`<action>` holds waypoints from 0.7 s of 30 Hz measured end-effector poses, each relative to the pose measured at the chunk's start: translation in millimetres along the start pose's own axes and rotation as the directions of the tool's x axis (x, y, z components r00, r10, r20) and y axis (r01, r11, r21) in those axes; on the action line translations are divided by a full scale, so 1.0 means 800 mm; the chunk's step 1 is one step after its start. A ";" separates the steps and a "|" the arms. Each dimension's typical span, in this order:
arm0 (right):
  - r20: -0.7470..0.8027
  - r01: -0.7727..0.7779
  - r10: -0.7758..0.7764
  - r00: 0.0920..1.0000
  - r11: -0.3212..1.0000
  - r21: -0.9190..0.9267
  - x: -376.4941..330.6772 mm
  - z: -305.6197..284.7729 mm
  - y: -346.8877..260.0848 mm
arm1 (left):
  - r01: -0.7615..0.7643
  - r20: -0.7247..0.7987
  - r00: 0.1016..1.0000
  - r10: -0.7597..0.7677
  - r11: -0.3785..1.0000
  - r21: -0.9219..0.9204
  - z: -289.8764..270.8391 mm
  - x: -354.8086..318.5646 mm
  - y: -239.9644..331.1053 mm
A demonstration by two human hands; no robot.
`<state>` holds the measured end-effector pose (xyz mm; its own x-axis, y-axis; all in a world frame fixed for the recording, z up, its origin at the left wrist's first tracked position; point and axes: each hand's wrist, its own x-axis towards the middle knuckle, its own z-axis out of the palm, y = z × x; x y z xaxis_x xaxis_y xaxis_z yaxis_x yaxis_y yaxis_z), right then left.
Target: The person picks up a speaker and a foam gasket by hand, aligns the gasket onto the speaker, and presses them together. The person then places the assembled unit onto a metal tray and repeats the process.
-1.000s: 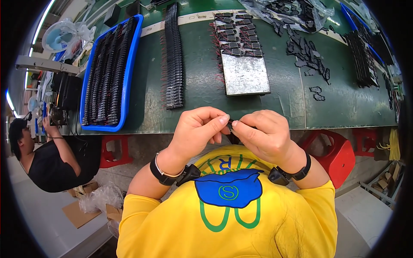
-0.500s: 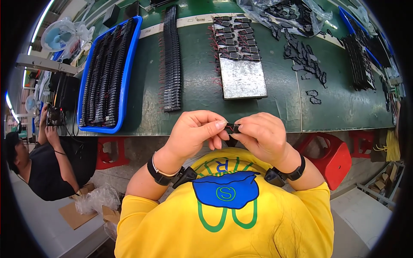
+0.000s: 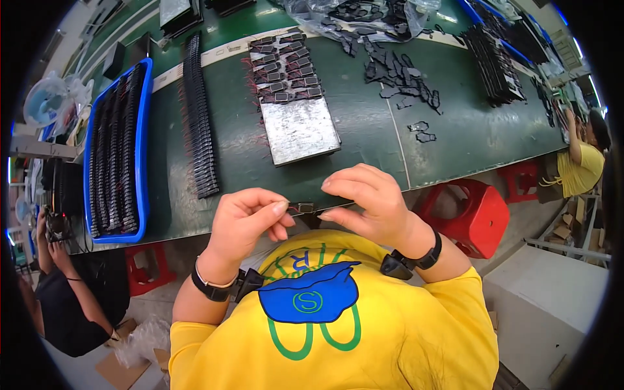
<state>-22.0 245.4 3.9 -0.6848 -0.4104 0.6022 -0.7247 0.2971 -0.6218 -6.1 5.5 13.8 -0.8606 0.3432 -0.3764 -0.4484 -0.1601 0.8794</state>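
My left hand is closed in a pinch at the table's front edge. Red wires at its fingertips lead to a small black rectangular part, which sticks out to the right of them. Beside that part, my right hand is open, its thumb and fingers spread apart and holding nothing. Beyond the hands lies a silvery metal block. Rows of similar black parts with red wires cover its far portion. How the left fingers grip the wires is partly hidden.
On the left, a blue tray holds rows of black parts, beside another long row. Thin black frame pieces lie scattered near a plastic bag. Red stools stand under the table edge. Co-workers sit at both sides.
My right hand has let go of the black part and opened, while my left hand still holds it. The whole view has swung to the right, bringing another co-worker into sight.
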 end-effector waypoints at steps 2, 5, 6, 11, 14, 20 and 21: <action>0.016 -0.024 0.024 1.000 0.999 0.033 -0.002 0.006 -0.007 | 0.010 -0.016 1.000 -0.009 0.997 0.078 0.013 -0.001 0.005; 0.026 -0.123 0.121 0.992 0.985 0.122 -0.004 0.010 -0.014 | 0.023 -0.012 1.000 -0.022 0.992 0.123 0.015 0.003 0.006; 0.029 -0.121 0.119 0.993 0.984 0.133 -0.005 0.010 -0.013 | 0.028 0.016 0.999 -0.030 0.992 0.123 0.016 0.005 0.005; -0.003 0.061 -0.061 0.998 0.997 -0.046 -0.006 0.019 -0.008 | 0.026 0.000 1.000 -0.026 0.995 0.099 0.018 0.002 0.002; -0.030 0.099 -0.103 0.994 0.989 -0.106 -0.005 0.023 -0.009 | -0.386 0.026 0.890 0.455 0.722 0.574 0.024 0.003 0.000; -0.006 0.134 -0.137 0.991 0.977 -0.167 -0.002 0.023 -0.014 | -0.605 0.232 0.677 0.699 0.349 0.716 0.029 -0.001 0.000; -0.006 0.141 -0.144 0.990 0.976 -0.167 -0.002 0.023 -0.014 | -0.627 0.251 0.662 0.706 0.338 0.702 0.028 -0.001 0.000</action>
<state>-11.1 226.6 0.7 -0.5741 -0.4438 0.6880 -0.8163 0.3758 -0.4387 0.1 26.4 20.3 -0.8258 0.3468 0.4448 0.5573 0.3800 0.7383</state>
